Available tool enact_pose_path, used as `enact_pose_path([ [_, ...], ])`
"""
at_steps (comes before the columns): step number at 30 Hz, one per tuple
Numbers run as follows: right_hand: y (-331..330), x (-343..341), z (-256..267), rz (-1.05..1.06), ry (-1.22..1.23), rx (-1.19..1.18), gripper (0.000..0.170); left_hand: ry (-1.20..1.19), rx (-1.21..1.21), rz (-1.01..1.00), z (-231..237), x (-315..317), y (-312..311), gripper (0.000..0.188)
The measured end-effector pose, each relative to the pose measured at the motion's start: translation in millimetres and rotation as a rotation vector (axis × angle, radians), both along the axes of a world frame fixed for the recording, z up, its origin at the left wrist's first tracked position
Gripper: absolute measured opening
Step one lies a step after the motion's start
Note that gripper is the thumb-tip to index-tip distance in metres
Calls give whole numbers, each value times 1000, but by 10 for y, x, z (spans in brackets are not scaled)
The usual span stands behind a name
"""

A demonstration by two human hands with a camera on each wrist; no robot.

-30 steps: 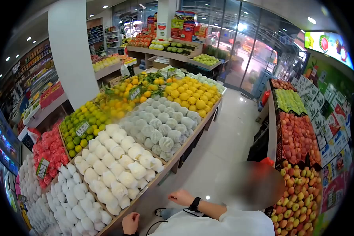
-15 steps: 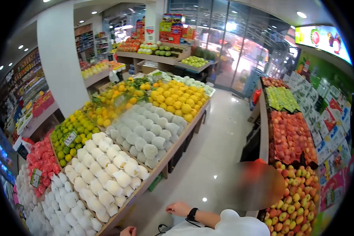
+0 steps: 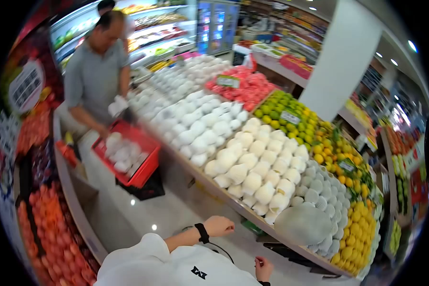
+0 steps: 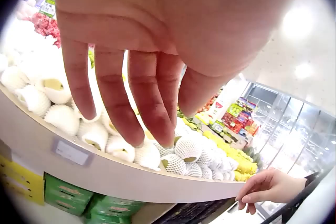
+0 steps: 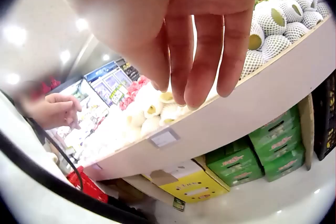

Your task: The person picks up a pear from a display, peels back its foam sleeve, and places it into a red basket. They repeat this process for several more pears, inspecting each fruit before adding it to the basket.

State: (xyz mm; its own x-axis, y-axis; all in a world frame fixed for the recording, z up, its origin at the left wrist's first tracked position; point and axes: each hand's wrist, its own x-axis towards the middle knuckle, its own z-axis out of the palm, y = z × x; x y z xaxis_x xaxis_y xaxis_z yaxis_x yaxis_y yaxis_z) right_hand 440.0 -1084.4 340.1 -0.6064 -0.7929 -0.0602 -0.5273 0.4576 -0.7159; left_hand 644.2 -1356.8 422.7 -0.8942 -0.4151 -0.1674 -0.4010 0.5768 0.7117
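Observation:
My left hand (image 3: 219, 226), with a black band at the wrist, hangs loosely beside the fruit stand, fingers relaxed and holding nothing. Lower in the head view is my right hand (image 3: 263, 269), likewise with no object in it. In both wrist views the fingers droop in front of the stand's edge. Cream foam-wrapped fruit (image 3: 260, 167) lies closest to the left hand. Beside it sits grey-white net-wrapped fruit (image 3: 319, 190), partly covered by a blurred patch. The right wrist view shows this net-wrapped fruit (image 5: 275, 27) to the right of the fingers.
A person (image 3: 97, 71) in a grey shirt stands in the aisle by a red basket (image 3: 145, 174) of white-wrapped fruit. Peaches (image 3: 52, 224) line the left shelf. Lemons (image 3: 360, 229) and green citrus (image 3: 281, 109) fill other bins. Green boxes (image 5: 236, 163) are stacked under the stand.
The head view has swung far to the left, from the glass doors to the aisle with the person and red basket. Both hands still hang without holding anything.

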Motion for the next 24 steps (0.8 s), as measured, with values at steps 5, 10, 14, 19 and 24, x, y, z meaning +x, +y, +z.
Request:
enact_pose_path([
  [5, -350, -274, -41, 204, 5, 102, 9, -56, -119, 356, -409, 611, 110, 18],
  [10, -1231, 1, 24, 472, 34, 29, 9, -158, -44, 591, -423, 1438, 223, 17],
  [14, -1961, 556, 109, 642, 29, -22, 9, -163, -45, 742, -373, 1884, 142, 17],
  [19, -2681, 1300, 250, 780, -14, -26, 10, -104, 13, 834, -409, 2341, -223, 18],
  [24, -3225, 1763, 323, 850, -14, -60, 10, -23, -51, 921, -336, 2852, -607, 16],
])
